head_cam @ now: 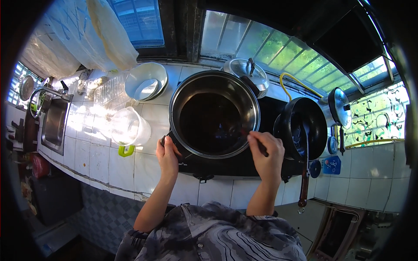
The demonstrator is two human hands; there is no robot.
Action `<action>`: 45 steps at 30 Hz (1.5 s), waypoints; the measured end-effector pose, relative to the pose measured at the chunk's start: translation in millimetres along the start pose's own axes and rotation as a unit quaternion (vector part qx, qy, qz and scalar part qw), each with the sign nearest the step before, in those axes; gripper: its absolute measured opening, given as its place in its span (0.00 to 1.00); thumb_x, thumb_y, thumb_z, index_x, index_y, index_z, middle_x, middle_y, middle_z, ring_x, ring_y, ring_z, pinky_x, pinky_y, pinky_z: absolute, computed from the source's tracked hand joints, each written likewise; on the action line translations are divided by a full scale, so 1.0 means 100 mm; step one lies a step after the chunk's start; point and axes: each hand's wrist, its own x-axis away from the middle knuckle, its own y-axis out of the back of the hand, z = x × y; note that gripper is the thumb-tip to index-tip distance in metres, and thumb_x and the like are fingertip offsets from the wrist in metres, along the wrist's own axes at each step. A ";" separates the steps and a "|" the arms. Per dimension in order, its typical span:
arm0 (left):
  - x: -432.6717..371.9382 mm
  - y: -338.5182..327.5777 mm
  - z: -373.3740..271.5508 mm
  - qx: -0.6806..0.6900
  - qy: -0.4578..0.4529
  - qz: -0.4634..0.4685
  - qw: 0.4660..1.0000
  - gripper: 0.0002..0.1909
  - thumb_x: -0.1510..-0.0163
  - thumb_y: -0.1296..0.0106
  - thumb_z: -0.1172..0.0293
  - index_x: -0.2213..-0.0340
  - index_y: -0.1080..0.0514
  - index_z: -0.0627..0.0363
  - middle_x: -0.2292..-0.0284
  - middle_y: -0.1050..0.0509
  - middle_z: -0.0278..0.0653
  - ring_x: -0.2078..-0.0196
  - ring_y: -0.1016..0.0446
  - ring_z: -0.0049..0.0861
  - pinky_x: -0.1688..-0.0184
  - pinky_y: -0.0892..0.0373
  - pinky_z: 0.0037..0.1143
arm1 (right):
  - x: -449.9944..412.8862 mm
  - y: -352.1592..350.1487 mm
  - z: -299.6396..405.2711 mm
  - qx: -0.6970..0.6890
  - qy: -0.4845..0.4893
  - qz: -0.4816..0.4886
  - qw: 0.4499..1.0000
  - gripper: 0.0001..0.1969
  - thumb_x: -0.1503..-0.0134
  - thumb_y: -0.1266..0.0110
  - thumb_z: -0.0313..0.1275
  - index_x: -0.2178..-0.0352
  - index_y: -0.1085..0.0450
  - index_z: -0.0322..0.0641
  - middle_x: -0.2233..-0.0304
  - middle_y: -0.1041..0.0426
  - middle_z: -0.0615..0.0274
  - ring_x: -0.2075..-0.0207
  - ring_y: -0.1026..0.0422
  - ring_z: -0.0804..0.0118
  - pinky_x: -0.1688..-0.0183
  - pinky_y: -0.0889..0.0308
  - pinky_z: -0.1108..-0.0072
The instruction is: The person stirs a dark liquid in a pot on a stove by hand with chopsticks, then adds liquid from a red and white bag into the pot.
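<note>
A large round metal pot [214, 153] with a dark inside stands on the black stove [212, 168] in front of me. My left hand [168, 160] grips the dark handle at the pot's left side. At the lower right rim, my right hand [267, 151] is closed around a slim dark thing, perhaps a utensil handle; its reddish part reaches over the pot's edge, and its far end cannot be made out. Right of the pot rests a black wok [318, 130] with a metal ladle [306, 146] in it, whose brown handle hangs over the counter edge.
A clear plastic jug [143, 130] with a green handle, pale bowls [161, 76] and a plastic tray [109, 89] stand left of the pot. A lidded pot [264, 86] is behind it. Farther left is a steel sink [55, 122]; a lidded pan [339, 107] is far right.
</note>
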 end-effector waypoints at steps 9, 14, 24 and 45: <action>-0.05 -0.02 -0.03 -0.017 -0.012 0.019 1.000 0.18 0.44 0.62 0.56 0.79 0.42 0.57 0.89 0.42 0.27 0.87 0.45 0.13 0.83 0.46 0.15 | -0.41 -0.40 0.27 -0.220 0.036 0.205 0.953 0.08 0.53 0.45 0.28 0.70 0.29 0.37 0.79 0.32 0.64 0.79 0.33 0.74 0.77 0.40 0.84; -0.06 0.24 0.06 0.023 0.052 0.033 0.998 0.20 0.44 0.66 0.49 0.75 0.40 0.54 0.86 0.38 0.31 0.90 0.47 0.13 0.90 0.52 0.14 | -0.42 -0.13 0.25 -0.022 -0.009 0.190 0.982 0.07 0.53 0.46 0.29 0.74 0.28 0.36 0.79 0.28 0.60 0.78 0.29 0.70 0.74 0.36 0.82; 0.63 0.54 1.12 -0.103 0.456 0.263 0.844 0.13 0.49 0.57 0.61 0.68 0.37 0.58 0.73 0.29 0.43 0.89 0.47 0.15 0.90 0.50 0.19 | -0.32 -0.20 0.35 0.024 -0.012 0.155 0.988 0.07 0.53 0.47 0.30 0.74 0.27 0.38 0.79 0.27 0.60 0.78 0.28 0.67 0.72 0.35 0.81; 0.83 0.23 1.24 -0.014 0.498 0.290 0.817 0.13 0.43 0.62 0.59 0.67 0.37 0.57 0.72 0.27 0.38 0.87 0.51 0.13 0.87 0.52 0.16 | -0.23 -0.18 0.36 -0.006 -0.028 0.125 0.992 0.09 0.52 0.46 0.32 0.74 0.27 0.36 0.82 0.27 0.60 0.80 0.28 0.69 0.74 0.35 0.81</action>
